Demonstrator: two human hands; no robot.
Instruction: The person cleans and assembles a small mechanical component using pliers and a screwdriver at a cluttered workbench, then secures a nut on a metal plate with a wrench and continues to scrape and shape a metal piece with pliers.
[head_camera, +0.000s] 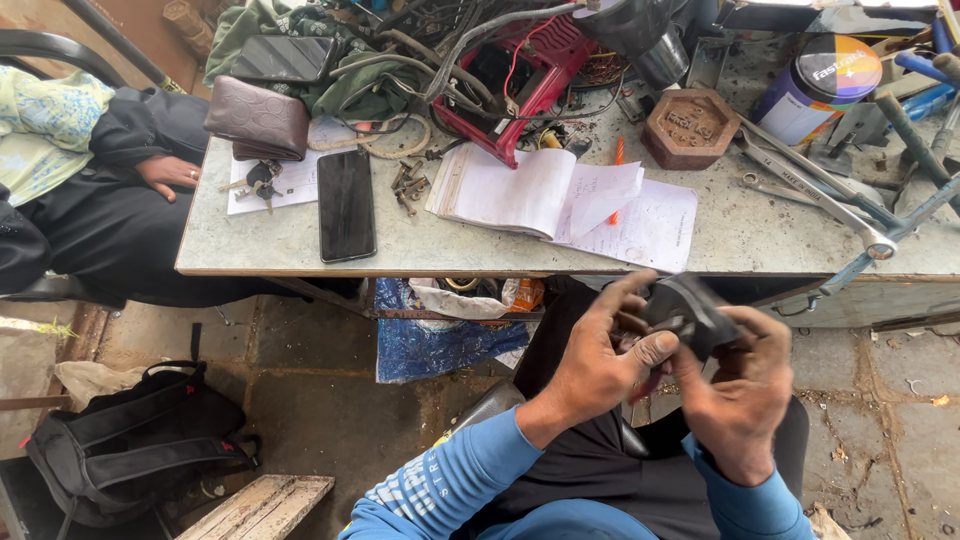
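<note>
Both of my hands hold a small black machine part (690, 312) just below the front edge of the grey workbench (260, 250). My left hand (600, 355) grips its left side, thumb pressed across the part. My right hand (740, 390) wraps it from the right and underneath. Both hands are greasy, and blue sleeves cover my forearms. What lies under the part is hidden by my fingers.
On the bench lie a black phone (346, 204), a brown wallet (258, 118), keys (262, 180), an open paper pad (560, 200), a red engine housing (520, 75), a hexagonal weight (690, 127), wrenches (810, 180) and a tin (818, 88). A seated person (120, 190) is at left; a black backpack (130, 440) sits on the floor.
</note>
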